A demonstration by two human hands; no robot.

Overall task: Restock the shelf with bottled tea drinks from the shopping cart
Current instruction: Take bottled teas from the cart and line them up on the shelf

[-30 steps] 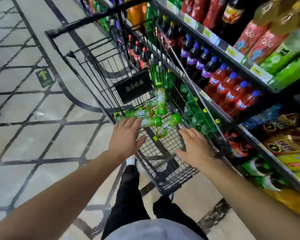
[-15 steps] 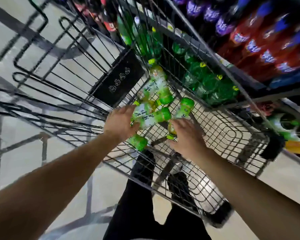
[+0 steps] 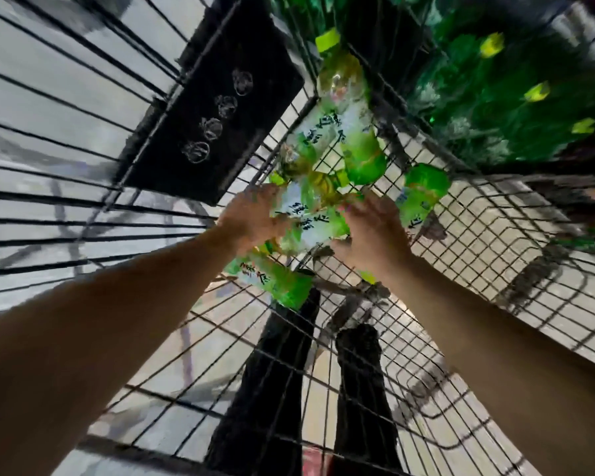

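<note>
Several green-labelled tea bottles lie in a heap on the wire floor of the shopping cart (image 3: 478, 255). My left hand (image 3: 251, 219) curls around one tea bottle (image 3: 306, 221) in the middle of the heap, thumb across its label. My right hand (image 3: 375, 235) closes over a second bottle (image 3: 423, 194), whose green base sticks out past my fingers and whose yellow-green cap shows under my wrist. Another bottle (image 3: 275, 281) lies below my left hand. One more (image 3: 351, 125) leans against the cart's far corner. The picture is motion-blurred.
A black sign panel (image 3: 213, 108) hangs on the cart's end wall to the left. Behind the right cart wall stands a shelf of green bottles with yellow caps (image 3: 495, 97). My dark trouser legs (image 3: 272, 372) show through the mesh below.
My head has dropped closer into the cart. Both hands have gone from hovering above the bottles to closing on them in the heap.
</note>
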